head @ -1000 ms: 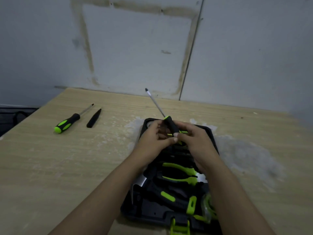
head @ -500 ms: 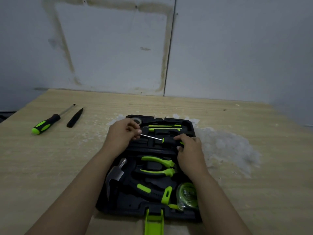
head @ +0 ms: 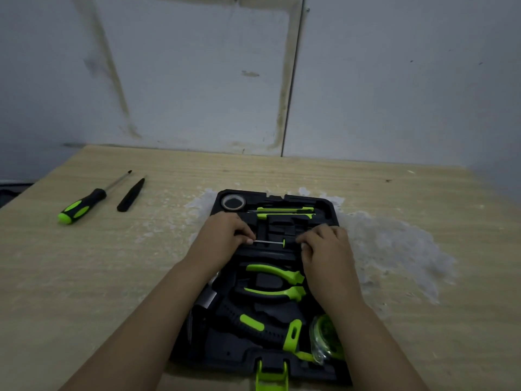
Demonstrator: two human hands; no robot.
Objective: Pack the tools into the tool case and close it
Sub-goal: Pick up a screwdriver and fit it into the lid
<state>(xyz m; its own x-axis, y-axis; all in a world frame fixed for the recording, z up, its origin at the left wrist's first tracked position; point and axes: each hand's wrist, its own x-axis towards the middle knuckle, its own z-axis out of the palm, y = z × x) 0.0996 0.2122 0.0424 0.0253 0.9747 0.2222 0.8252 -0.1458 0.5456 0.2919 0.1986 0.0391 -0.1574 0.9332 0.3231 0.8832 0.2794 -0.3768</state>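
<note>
Open black tool case (head: 332,218) lies flat on the wooden surface (head: 84,277), its green latch (head: 272,375) at the near edge.

A screwdriver (head: 269,243) lies crosswise in a slot in the far half of the case. Only its thin metal shaft and a green collar show. Left hand (head: 222,238): fingers curled, fingertips pinching the tip end of the shaft. Right hand (head: 324,246): fingers curled over the handle end, which it hides; grip appears closed around the handle.

Other contents of the case:
- roll of tape (head: 233,202), far left corner;
- green utility knife (head: 284,212), along the far edge, just beyond the hands;
- pliers (head: 275,282) with green handles, nearer than the screwdriver;
- hammer (head: 251,323) with black and green grip, near half, its head partly hidden under the left forearm;
- tape measure (head: 324,338), near right corner.

Outside the case, well to its left on the surface: a second screwdriver (head: 81,206) with green and black handle, and just beside it a small black pointed piece (head: 131,194); the two do not touch.

White dusty patch (head: 394,249) on the surface to the right of the case.
</note>
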